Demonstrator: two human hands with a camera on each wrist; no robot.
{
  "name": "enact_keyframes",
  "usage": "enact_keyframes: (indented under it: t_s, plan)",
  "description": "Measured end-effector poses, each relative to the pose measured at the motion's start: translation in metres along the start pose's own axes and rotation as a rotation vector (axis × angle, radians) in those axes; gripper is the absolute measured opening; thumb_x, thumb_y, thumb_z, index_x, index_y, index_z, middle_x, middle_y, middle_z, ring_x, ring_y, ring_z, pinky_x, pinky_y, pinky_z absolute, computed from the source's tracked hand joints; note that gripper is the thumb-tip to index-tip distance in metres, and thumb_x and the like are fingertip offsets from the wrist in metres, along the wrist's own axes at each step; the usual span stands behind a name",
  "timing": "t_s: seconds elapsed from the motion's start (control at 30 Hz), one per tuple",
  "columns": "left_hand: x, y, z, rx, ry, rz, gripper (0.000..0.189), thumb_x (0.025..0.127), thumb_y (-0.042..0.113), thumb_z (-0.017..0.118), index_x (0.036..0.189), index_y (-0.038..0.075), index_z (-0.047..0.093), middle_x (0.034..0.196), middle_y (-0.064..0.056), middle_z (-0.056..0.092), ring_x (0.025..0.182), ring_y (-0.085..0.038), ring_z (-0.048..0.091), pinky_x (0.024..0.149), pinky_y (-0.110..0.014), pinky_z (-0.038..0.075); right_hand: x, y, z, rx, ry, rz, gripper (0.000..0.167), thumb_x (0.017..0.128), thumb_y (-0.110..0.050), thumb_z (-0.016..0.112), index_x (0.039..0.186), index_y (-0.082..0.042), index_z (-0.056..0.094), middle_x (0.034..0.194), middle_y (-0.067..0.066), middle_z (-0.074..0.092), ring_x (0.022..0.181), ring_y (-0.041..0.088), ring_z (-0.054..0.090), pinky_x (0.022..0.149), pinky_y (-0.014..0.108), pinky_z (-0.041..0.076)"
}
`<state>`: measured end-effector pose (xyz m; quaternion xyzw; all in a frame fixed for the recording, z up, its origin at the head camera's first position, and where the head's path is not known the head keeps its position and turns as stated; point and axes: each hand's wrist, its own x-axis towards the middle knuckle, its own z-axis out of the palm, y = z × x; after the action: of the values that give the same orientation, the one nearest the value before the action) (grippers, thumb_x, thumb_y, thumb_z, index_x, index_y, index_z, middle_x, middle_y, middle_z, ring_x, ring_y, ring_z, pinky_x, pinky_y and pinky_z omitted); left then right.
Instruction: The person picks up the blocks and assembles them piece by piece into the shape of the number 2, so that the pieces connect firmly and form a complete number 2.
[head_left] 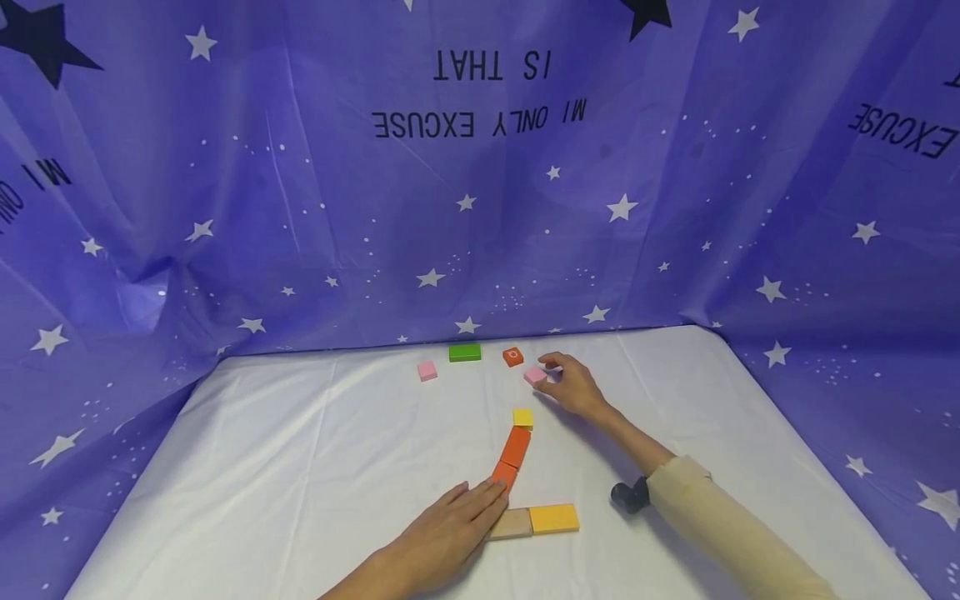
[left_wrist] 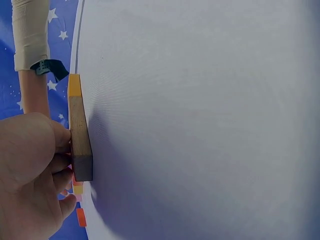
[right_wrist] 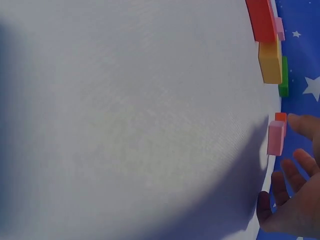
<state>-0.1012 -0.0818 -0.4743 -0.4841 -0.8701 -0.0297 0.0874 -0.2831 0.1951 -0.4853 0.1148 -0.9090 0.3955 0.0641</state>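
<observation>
My left hand [head_left: 444,533] lies with extended fingers against a plain wooden block [head_left: 512,524] and over the near end of an orange-red block [head_left: 504,475], part of which it hides. A yellow-orange block [head_left: 554,518] adjoins the wooden one on the right. From the covered block, another orange-red block [head_left: 515,447] and a small yellow block [head_left: 522,417] continue away in a slanting line. Farther back, my right hand [head_left: 573,388] reaches around a small pink block [head_left: 535,376], thumb and fingers spread. In the right wrist view a gap shows between its fingers and the pink block [right_wrist: 275,138].
Along the back of the white-covered table [head_left: 300,467] stand a second pink block [head_left: 427,370], a green block [head_left: 465,352] and a small red block [head_left: 513,357] with a round mark. A purple star-print curtain [head_left: 480,233] rises behind. A dark wrist device [head_left: 630,497] hangs by the right sleeve.
</observation>
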Motion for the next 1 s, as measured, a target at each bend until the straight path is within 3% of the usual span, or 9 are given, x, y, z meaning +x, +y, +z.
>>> enact_keyframes:
  t_s: [0.17, 0.47, 1.0]
  plan:
    - [0.0011, 0.0, 0.0012, 0.006, 0.005, 0.002, 0.048, 0.1, 0.019, 0.058, 0.145, 0.002, 0.05, 0.151, -0.012, 0.045, 0.139, -0.022, 0.042, 0.107, -0.042, 0.041, 0.0009, 0.0018, 0.0047, -0.025, 0.024, -0.03, 0.043, 0.08, -0.012, 0.077, 0.12, 0.001, 0.066, 0.104, 0.015, 0.068, 0.094, 0.032, 0.061, 0.084, 0.046, 0.049]
    - [0.0012, -0.0004, 0.0011, 0.001, -0.018, -0.01, 0.048, 0.102, 0.019, 0.056, 0.146, 0.003, 0.049, 0.152, -0.011, 0.044, 0.14, -0.021, 0.04, 0.108, -0.041, 0.04, 0.0019, 0.0024, 0.0052, -0.027, -0.012, 0.051, 0.045, 0.083, -0.014, 0.079, 0.123, 0.001, 0.066, 0.11, 0.015, 0.068, 0.103, 0.033, 0.063, 0.089, 0.049, 0.049]
    - [-0.0004, -0.0007, 0.0025, -0.012, -0.005, -0.015, 0.046, 0.103, 0.019, 0.054, 0.146, 0.002, 0.05, 0.152, -0.011, 0.044, 0.14, -0.021, 0.041, 0.108, -0.042, 0.04, -0.0001, -0.0001, 0.0081, -0.057, -0.018, 0.048, 0.037, 0.087, -0.009, 0.073, 0.122, 0.002, 0.066, 0.106, 0.016, 0.066, 0.096, 0.03, 0.061, 0.084, 0.048, 0.049]
